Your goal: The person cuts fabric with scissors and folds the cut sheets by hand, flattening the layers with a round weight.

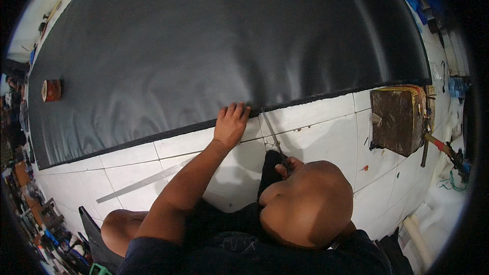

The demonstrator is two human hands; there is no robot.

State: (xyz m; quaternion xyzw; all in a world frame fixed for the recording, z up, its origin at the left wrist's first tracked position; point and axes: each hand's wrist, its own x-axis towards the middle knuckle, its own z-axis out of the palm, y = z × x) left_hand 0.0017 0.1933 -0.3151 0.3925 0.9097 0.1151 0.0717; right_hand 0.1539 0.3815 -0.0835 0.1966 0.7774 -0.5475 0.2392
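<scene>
A broad black sheet (168, 46), smooth and leather-like with a dark, rough edge, spreads over the white tiled floor ahead of me. My left hand (233, 124) lies on its near edge, fingers stretched forward and pressing down. Just right of those fingers, the slim metal blades of what look like scissors (271, 131) reach the edge of the sheet. Their handles are gripped in my right hand (289, 166), which is partly hidden behind my raised knee (316, 198). Whether the blades are apart cannot be made out.
A long metal ruler (145, 182) lies on the floor, partly behind my left forearm. On the sheet's left side sits a reddish-brown roll (51, 90). To the right stand a dark brown block (397, 121) and a hammer-like tool (439, 144). Assorted clutter lines the left edge.
</scene>
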